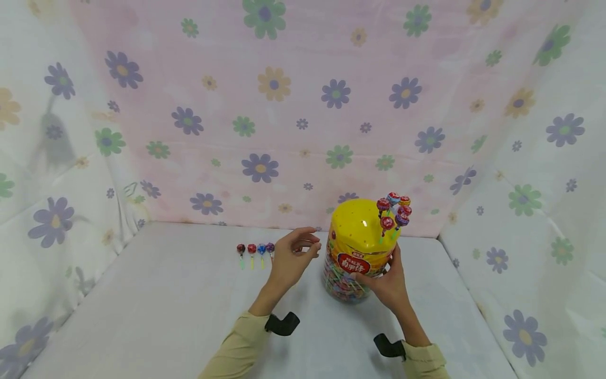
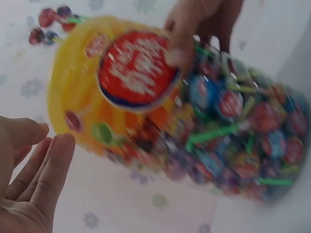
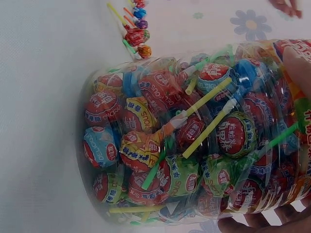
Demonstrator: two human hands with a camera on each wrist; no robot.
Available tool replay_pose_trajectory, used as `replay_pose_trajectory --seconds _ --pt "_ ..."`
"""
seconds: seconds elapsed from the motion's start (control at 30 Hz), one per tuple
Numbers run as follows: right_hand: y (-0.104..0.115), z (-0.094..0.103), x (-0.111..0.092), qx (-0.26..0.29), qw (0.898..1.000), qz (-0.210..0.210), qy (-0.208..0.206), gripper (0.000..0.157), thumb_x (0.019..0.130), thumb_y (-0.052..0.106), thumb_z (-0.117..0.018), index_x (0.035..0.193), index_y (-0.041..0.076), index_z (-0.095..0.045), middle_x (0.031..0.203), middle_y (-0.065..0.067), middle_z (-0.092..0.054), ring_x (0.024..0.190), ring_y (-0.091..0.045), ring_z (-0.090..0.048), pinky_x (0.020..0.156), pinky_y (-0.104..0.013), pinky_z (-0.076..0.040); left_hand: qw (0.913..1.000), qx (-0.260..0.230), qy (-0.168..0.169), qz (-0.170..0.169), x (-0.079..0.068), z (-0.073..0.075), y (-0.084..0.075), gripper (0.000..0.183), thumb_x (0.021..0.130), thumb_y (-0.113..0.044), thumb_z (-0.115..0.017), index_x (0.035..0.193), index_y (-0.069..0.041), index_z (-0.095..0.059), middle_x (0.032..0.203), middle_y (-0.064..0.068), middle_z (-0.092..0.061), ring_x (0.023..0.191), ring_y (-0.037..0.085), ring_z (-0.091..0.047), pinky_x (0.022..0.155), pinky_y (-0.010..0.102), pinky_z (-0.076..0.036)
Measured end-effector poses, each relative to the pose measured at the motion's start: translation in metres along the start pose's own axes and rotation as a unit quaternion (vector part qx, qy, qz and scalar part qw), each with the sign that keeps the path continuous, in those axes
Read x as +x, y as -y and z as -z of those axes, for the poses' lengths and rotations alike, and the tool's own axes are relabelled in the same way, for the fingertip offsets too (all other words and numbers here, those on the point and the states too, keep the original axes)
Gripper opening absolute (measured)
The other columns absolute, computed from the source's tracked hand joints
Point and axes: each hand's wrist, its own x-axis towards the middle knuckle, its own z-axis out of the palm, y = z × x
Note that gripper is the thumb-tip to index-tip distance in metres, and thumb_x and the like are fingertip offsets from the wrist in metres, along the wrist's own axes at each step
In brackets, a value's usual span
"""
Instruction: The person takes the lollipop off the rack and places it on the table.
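A big clear jar point(image 1: 347, 281) full of wrapped lollipops, with a yellow lid point(image 1: 357, 218), stands right of centre in the head view. My right hand point(image 1: 390, 281) grips its right side, thumb across the front near the red label point(image 1: 353, 263). Several lollipops point(image 1: 387, 223) stick up in a cluster from the right part of the lid. Just left of the jar, my left hand point(image 1: 291, 260) hovers with bent, relaxed fingers and holds nothing. In the left wrist view its fingertips point(image 2: 65, 141) come close to the lid's edge.
A row of several lollipops point(image 1: 252, 249) lies on the white tabletop point(image 1: 165, 300), left of and partly behind my left hand. Flower-patterned cloth point(image 1: 303, 123) encloses the table at the back and both sides. Each wrist carries a black mount point(image 1: 284, 323).
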Motion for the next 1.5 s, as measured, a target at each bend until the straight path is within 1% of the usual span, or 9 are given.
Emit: replay_pose_trajectory --seconds 0.13,0.33,0.57,0.63,0.77,0.93,1.1,1.33,1.5 --pt "0.000 0.000 0.000 0.003 1.000 0.000 0.000 0.108 0.078 0.015 -0.090 0.158 0.024 -0.018 0.149 -0.009 -0.042 0.139 -0.035 -0.043 0.111 -0.063 -0.040 0.9996 -0.007 0.021 -0.017 0.004 -0.010 -0.021 0.036 0.092 0.001 -0.072 0.127 -0.001 -0.065 0.109 0.021 -0.070 0.096 0.032 -0.073 0.076 0.030 -0.063" --pt "-0.001 -0.001 0.000 0.000 1.000 0.005 -0.002 0.110 0.078 0.017 -0.090 0.159 0.022 -0.017 0.151 -0.011 -0.040 0.140 -0.037 -0.042 0.112 -0.064 -0.039 0.9980 -0.002 0.059 -0.023 0.010 -0.025 -0.044 0.043 0.094 -0.003 -0.070 0.135 -0.001 -0.060 0.119 0.017 -0.068 0.107 0.031 -0.070 0.086 0.029 -0.061" --pt "-0.002 0.000 0.000 0.000 1.000 0.011 -0.003 0.109 0.078 0.017 -0.090 0.160 0.021 -0.017 0.152 -0.013 -0.040 0.140 -0.037 -0.042 0.112 -0.064 -0.039 0.9937 -0.014 0.098 -0.053 0.023 -0.047 -0.060 0.043 0.096 0.000 -0.066 0.138 0.003 -0.057 0.132 0.018 -0.065 0.117 0.032 -0.067 0.096 0.030 -0.057" --pt "-0.002 0.001 0.000 0.000 1.000 0.006 -0.002 0.110 0.078 0.018 -0.090 0.159 0.021 -0.017 0.152 -0.012 -0.039 0.141 -0.037 -0.042 0.112 -0.063 -0.039 0.9932 -0.008 0.101 -0.058 0.028 -0.053 -0.065 0.041 0.097 -0.001 -0.065 0.138 0.003 -0.057 0.134 0.018 -0.065 0.120 0.032 -0.066 0.097 0.029 -0.056" --pt "-0.002 0.001 0.000 0.002 1.000 -0.004 -0.002 0.112 0.077 0.019 -0.091 0.160 0.023 -0.016 0.153 -0.011 -0.039 0.143 -0.036 -0.041 0.113 -0.062 -0.038 0.9935 0.003 0.100 -0.053 0.038 -0.065 -0.072 0.040 0.100 -0.003 -0.061 0.139 -0.001 -0.058 0.136 0.016 -0.064 0.123 0.030 -0.064 0.099 0.028 -0.055" --pt "-0.002 0.001 0.000 0.000 1.000 0.004 -0.003 0.112 0.077 0.017 -0.091 0.160 0.022 -0.016 0.153 -0.012 -0.038 0.142 -0.036 -0.041 0.113 -0.061 -0.039 0.9923 0.002 0.110 -0.057 0.048 -0.080 -0.076 0.043 0.101 -0.002 -0.059 0.144 -0.004 -0.054 0.136 0.017 -0.063 0.125 0.029 -0.063 0.101 0.028 -0.053" --pt "-0.003 0.001 0.000 -0.001 1.000 0.025 -0.005 0.111 0.077 0.015 -0.090 0.160 0.020 -0.016 0.152 -0.013 -0.039 0.140 -0.037 -0.043 0.112 -0.062 -0.040 0.9896 0.009 0.127 -0.067 0.052 -0.091 -0.077 0.047 0.101 -0.001 -0.058 0.147 -0.004 -0.051 0.132 0.019 -0.065 0.122 0.029 -0.064 0.101 0.025 -0.053" --pt "-0.004 0.002 -0.001 0.002 1.000 0.024 -0.005 0.110 0.077 0.014 -0.090 0.160 0.021 -0.017 0.151 -0.012 -0.039 0.140 -0.036 -0.042 0.112 -0.062 -0.039 0.9902 0.025 0.106 -0.088 0.056 -0.096 -0.073 0.044 0.098 0.002 -0.060 0.142 -0.004 -0.056 0.121 0.018 -0.070 0.111 0.027 -0.070 0.094 0.021 -0.055" --pt "-0.003 0.001 -0.001 0.003 1.000 0.021 -0.002 0.110 0.078 0.014 -0.089 0.160 0.021 -0.017 0.151 -0.013 -0.040 0.140 -0.036 -0.042 0.113 -0.062 -0.039 0.9902 0.027 0.097 -0.097 0.060 -0.097 -0.071 0.041 0.098 0.002 -0.063 0.138 -0.003 -0.060 0.117 0.017 -0.072 0.108 0.026 -0.071 0.092 0.019 -0.056"
